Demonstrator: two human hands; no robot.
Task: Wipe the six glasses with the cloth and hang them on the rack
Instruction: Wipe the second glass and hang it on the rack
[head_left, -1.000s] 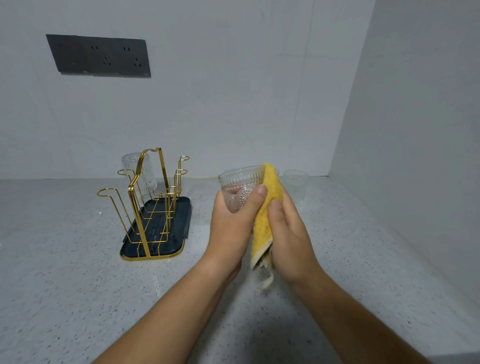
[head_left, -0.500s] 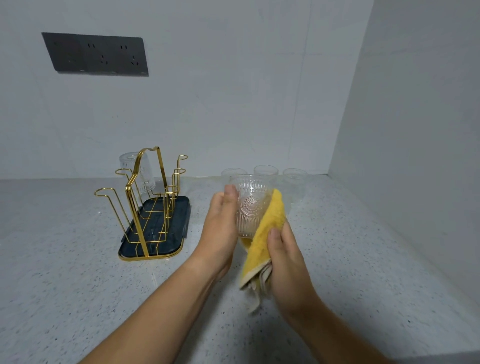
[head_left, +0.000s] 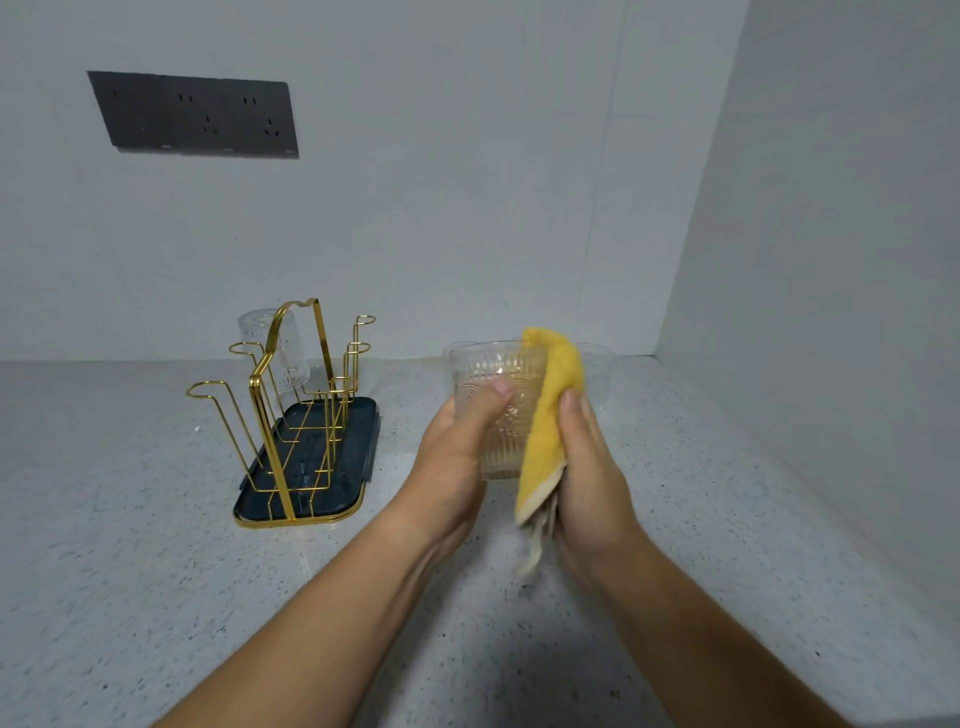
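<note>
Yellow on one face and pale on the other, a folded terry cloth (head_left: 550, 415) lies against the right side of a clear ribbed drinking glass (head_left: 491, 366), which is held upright, mouth up, above the speckled pale-grey worktop (head_left: 156, 571). The left hand (head_left: 457, 447) grips the glass from the left. Its thumb lies across the near face just below the rim, tip pointing right, and its fingers curl round the far side, mostly hidden. The right hand (head_left: 592, 467) stands on edge, palm turned left, pressing the cloth onto the glass. Its thumb runs up the near edge of the cloth, while its fingers, wrapped behind the cloth, are out of sight. The cloth's lower end is bunched in that palm and a pale corner hangs below the heel of the hand. Both bare forearms rise from the bottom edge and converge on the glass.

Well apart to the left, a gold wire rack (head_left: 270, 395) stands in a dark blue plastic tray (head_left: 358, 441) on the worktop. One upturned clear glass (head_left: 260, 332) hangs on a far prong. Rims of further clear glasses (head_left: 597, 358) show behind the held one, near the white back wall (head_left: 467, 182); their number cannot be told. A dark grey socket panel (head_left: 192, 114) sits high on that wall
</note>
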